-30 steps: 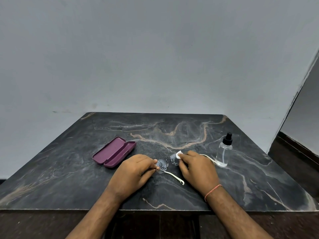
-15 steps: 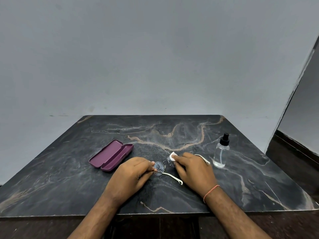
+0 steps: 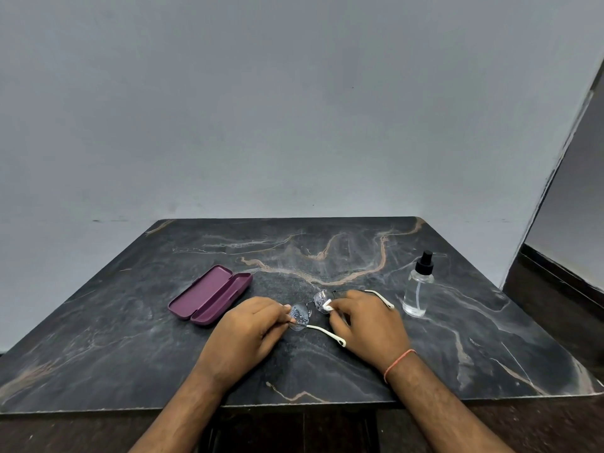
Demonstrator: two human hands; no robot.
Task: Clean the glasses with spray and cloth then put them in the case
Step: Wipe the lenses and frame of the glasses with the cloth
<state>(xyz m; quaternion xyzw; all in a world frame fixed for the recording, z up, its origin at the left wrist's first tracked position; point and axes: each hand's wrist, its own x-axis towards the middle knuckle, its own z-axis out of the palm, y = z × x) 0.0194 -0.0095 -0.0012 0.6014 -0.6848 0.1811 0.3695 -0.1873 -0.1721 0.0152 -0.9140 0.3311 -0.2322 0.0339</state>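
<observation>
Rimless glasses [image 3: 302,317] with white temple arms lie on the dark marble table [image 3: 130,338] between my hands, their lenses speckled with droplets. My left hand [image 3: 248,335] pinches the left lens edge. My right hand [image 3: 366,325] pinches a small white cloth [image 3: 327,305] against the right lens. The maroon case [image 3: 210,295] lies open to the left of my left hand. A clear spray bottle [image 3: 418,289] with a black nozzle stands upright to the right of my right hand.
A grey wall rises behind the table. On the right, a dark floor strip and skirting run beside the table's edge. The table's front edge lies just below my wrists.
The cloth in my right hand has slid down across the right lens, toward me. My left hand keeps its hold on the other lens.
</observation>
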